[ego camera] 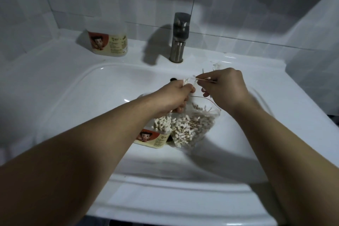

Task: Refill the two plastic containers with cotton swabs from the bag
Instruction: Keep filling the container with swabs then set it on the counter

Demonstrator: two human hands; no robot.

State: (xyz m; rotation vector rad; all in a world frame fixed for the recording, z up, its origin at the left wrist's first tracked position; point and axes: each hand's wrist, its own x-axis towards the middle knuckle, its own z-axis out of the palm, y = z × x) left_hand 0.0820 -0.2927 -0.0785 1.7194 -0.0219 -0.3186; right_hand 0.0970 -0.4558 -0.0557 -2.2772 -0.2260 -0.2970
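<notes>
At frame centre, the round labelled plastic container (156, 135) looks nearly full beside the clear swab bag (194, 124). The left hand (174, 97) grips a bunch, the right hand (227, 88) pinches one wooden swab (203, 79). The second, lidded container (108, 42), upper left, looks untouched.

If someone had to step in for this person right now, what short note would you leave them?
Left hand: grip shut on a bunch of swabs over the sink.
Right hand: pinching a single swab.
In the basin: an open bag of swabs, and beside it a container already packed with swabs.
Second container stands on the ledge left of the tap; how full it is cannot be told.
Left: place the held swabs, check the second container.
</notes>
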